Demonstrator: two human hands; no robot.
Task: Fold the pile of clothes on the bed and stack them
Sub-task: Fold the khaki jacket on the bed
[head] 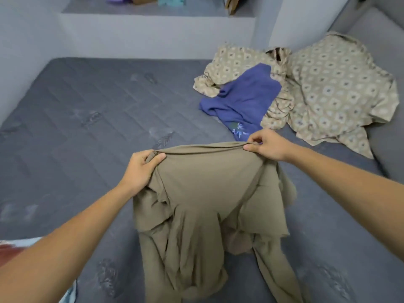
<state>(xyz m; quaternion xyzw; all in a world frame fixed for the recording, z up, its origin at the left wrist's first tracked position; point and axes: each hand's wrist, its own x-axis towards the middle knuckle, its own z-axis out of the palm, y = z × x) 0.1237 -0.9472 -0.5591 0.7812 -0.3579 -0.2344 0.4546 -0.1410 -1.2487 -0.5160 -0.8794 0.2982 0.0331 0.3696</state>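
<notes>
My left hand (140, 169) and right hand (265, 144) each pinch the top edge of a crumpled olive-brown cloth garment (209, 206) hanging at six o'clock over the grey quilted mattress (87, 101).

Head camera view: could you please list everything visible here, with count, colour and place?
olive garment: one, olive-brown, held up over the near mattress.
blue garment: one, blue, lying on the patterned cloth, far right.
patterned cloth: a crumpled beige heap with a diamond print, far right; count unclear.
mattress: one, grey, quilted, under everything.
shelf items: purple, brown and teal, top edge; blurred.
left hand: grips the olive garment's top edge.
right hand: pinches the same edge.
</notes>
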